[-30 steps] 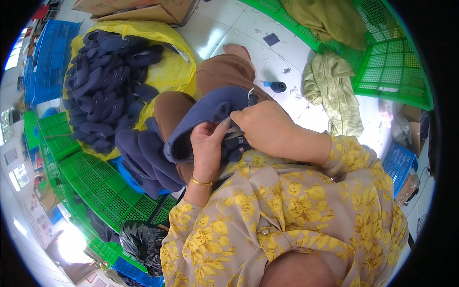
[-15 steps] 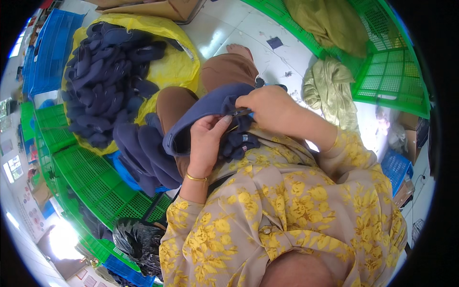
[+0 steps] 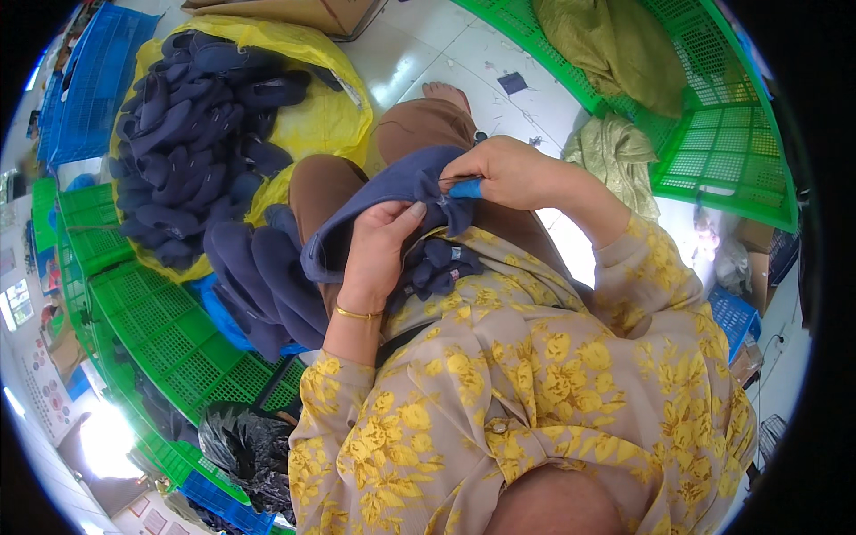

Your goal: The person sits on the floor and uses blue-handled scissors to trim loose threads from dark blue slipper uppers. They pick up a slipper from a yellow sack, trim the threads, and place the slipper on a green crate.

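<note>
While left hand [image 3: 376, 241] pinches navy cloth [image 3: 374, 194], I remotely log its long axis running near-left to far-right, right hand [image 3: 510, 176] nearer far end, clasping blue object [image 3: 465, 189].

The navy piece [image 3: 392, 183] looks matt cloth, the bracelet [image 3: 359, 314] glossy metal.

Fabric piece [image 3: 392, 184] over knees [image 3: 318, 183], pile [image 3: 192, 134] in bag [image 3: 334, 125] at left, cloth [image 3: 615, 45] in crate [image 3: 731, 156] at right
</note>
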A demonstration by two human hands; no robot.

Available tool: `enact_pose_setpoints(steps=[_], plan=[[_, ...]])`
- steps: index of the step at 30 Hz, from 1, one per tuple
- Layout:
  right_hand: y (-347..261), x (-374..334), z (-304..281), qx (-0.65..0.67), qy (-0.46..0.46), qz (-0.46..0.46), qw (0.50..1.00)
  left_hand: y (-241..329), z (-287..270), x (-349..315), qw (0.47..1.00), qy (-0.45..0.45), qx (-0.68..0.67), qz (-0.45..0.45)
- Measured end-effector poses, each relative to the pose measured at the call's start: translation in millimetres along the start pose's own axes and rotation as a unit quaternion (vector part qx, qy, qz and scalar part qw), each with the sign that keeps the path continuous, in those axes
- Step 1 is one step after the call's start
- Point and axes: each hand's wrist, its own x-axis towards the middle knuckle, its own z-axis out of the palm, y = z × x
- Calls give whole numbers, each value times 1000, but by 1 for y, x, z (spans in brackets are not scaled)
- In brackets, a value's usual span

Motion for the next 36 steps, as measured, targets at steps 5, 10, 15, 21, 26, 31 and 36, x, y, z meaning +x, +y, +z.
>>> enact_pose_setpoints(steps=[5,10,15,21,26,31,36], plan=[[3,5,7,-32,20,1,999,-5,0,4,1000,5,-2,8],[-6,2,10,-45,61,20,997,-3,-3,4,1000,4,-16,-2],[-28,2,27,-139,132,78,978,-2,-3,2,1000,4,-19,9],[-29,9,41,-142,152,86,974,-5,-4,1,1000,11,-18,4],[-27,10,33,-89,111,64,988,-7,-6,1,1000,24,-7,4],[-41,-3,19,-208,229,-104,945,-12,-9,2,999,-7,-27,31],[-47,4,30,-286,126,-148,938,-9,0,-2,997,-9,-62,53]])
